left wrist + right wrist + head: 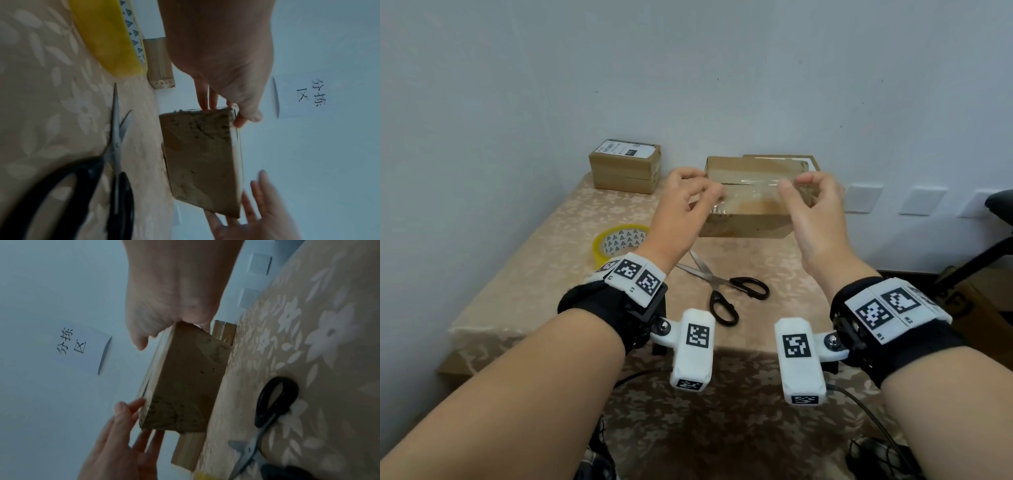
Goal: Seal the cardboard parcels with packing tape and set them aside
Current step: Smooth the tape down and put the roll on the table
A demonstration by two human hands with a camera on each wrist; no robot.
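A brown cardboard parcel sits at the back of the table. A clear tape strip glints along its top, over the seam. My left hand pinches the strip's left end at the parcel's top left corner, thumb on the top edge. My right hand pinches the right end above the top right corner. The strip is faint, so where it sticks is unclear. A yellow tape roll lies to the left.
Black-handled scissors lie open on the floral tablecloth before the parcel. A small labelled parcel stands at the back left against the wall. More cardboard shows behind the parcel. A dark chair part is at the right.
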